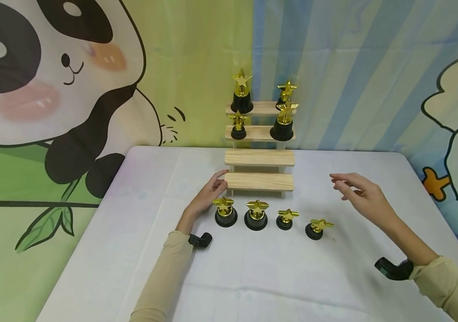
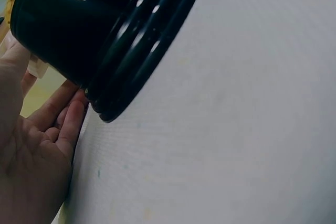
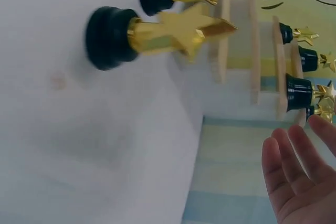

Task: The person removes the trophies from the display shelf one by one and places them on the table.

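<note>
Head camera: the left hand (image 1: 208, 193) is at the left end of a stepped wooden stand (image 1: 259, 181), thumb and fingers bent round the end of its lowest step. Just beside that hand, on the person's side, stands a gold-star trophy (image 1: 226, 217), the first of a row of four on the white desk (image 1: 237, 277); the second trophy (image 1: 256, 219), third trophy (image 1: 284, 221) and fourth trophy (image 1: 315, 230) run from it toward the right hand (image 1: 359, 194), in front of the stand. Beyond the left hand, the upper two steps carry four more trophies (image 1: 241, 100), two to a step, with a printed backdrop (image 1: 333, 80) behind. Both forearms reach forward in pale sleeves (image 1: 163, 277), a black device (image 1: 200, 240) at each wrist; the right hand hovers above the desk, fingers loosely bent, holding nothing. Left wrist camera: a big black trophy base (image 2: 100, 30) looms in front of the hand and covers part of its fingers, the lower ones loosely curled. Right wrist camera: the palm is turned to the lens, fingers apart and gently bent, with the nearest row trophy well apart from them and the stand's loaded steps beyond the fingertips.
</note>
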`<state>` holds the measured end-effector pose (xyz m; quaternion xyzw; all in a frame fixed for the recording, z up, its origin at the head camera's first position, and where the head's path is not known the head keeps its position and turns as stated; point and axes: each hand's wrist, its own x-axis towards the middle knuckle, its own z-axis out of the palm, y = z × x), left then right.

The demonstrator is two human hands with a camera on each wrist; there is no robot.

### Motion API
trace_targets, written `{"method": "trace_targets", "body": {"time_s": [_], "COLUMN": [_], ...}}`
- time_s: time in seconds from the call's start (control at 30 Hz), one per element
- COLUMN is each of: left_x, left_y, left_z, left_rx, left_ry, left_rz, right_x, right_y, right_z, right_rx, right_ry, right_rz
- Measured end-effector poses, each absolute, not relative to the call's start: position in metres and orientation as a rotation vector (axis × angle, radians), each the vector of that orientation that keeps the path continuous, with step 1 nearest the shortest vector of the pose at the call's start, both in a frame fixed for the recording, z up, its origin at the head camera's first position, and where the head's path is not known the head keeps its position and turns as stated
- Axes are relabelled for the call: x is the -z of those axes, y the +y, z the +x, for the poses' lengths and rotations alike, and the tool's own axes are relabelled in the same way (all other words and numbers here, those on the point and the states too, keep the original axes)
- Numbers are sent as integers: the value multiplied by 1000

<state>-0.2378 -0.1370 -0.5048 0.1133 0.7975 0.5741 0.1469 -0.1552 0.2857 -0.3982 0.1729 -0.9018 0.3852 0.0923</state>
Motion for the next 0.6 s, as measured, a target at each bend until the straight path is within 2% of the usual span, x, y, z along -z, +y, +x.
{"method": "trace_targets", "body": {"time_s": [0.6], "left_x": [506], "left_y": [-136], "left_z": [-237], "left_rx": [-1664], "left_ry": [2321], "left_rz": [340], "right_x": [324], "right_y": [233], "right_z": [-252], "right_rx": [-1267], "right_ry": [-2725], "right_rz": [289]}}
